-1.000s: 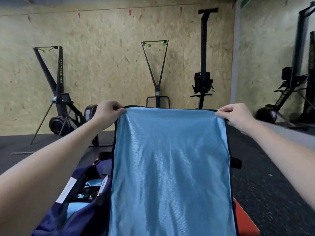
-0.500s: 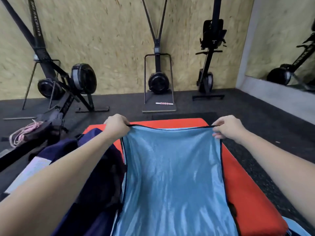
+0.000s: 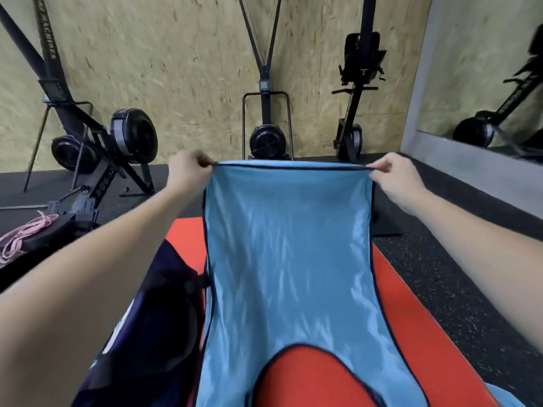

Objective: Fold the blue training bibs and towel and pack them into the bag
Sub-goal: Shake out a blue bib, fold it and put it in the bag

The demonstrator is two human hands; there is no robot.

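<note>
A light blue training bib [image 3: 289, 254] with dark trim hangs stretched out in front of me above the orange mat [image 3: 417, 342]. My left hand [image 3: 188, 173] pinches its top left corner and my right hand [image 3: 396, 174] pinches its top right corner. The bib's curved neck cut-out shows at the bottom, with orange mat behind it. The dark navy bag [image 3: 152, 333] lies at the lower left beside the bib, partly hidden by my left arm. More blue cloth [image 3: 505, 398] peeks in at the bottom right corner.
Black rowing machines [image 3: 117, 148] stand against the chipboard wall, another [image 3: 267, 139] straight ahead and a third [image 3: 352, 136] to its right. A pink rope [image 3: 26, 233] lies on the left. Dark rubber floor surrounds the mat. A mirror [image 3: 493, 83] is on the right wall.
The bib went from held high down toward the mat, then up again and farther from me. Its neck cut-out now shows at the bottom. The camera view tilted downward.
</note>
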